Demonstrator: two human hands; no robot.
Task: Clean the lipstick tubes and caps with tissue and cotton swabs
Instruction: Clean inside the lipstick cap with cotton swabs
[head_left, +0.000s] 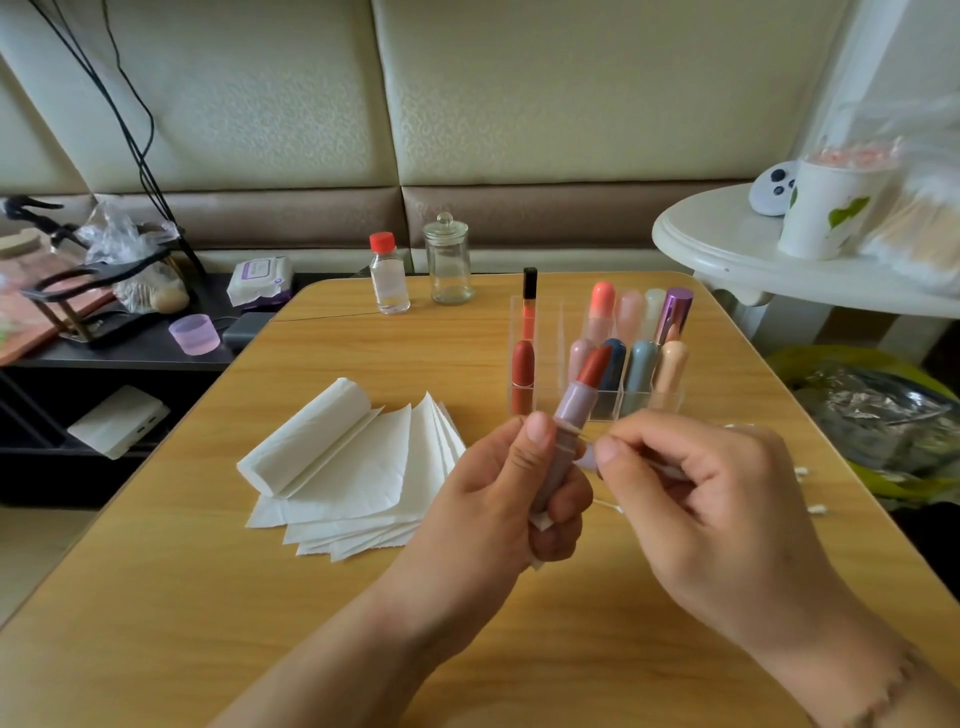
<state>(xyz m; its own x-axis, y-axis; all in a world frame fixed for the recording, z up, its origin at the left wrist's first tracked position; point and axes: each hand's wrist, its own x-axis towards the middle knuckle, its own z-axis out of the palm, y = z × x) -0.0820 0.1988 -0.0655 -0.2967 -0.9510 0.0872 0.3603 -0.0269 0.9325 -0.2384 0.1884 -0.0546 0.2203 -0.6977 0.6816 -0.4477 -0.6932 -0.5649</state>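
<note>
Above the wooden surface (156, 597), the left hand (498, 499) has its grip curled round an uncapped lipstick (571, 415), tilted right. The right hand (691, 499) pinches a cotton swab (667, 470) against the tube. Folded tissue (353, 462) lies left.

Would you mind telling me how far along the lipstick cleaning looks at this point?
Done: cannot be confirmed; a few cotton swabs lie loose on the table, whether used is unclear. In hand: the left hand grips an uncapped lipstick while the right hand pinches a swab at its collar. Left: the capped tubes standing in the clear organizer, and the tissue stack is mostly untouched.
</note>
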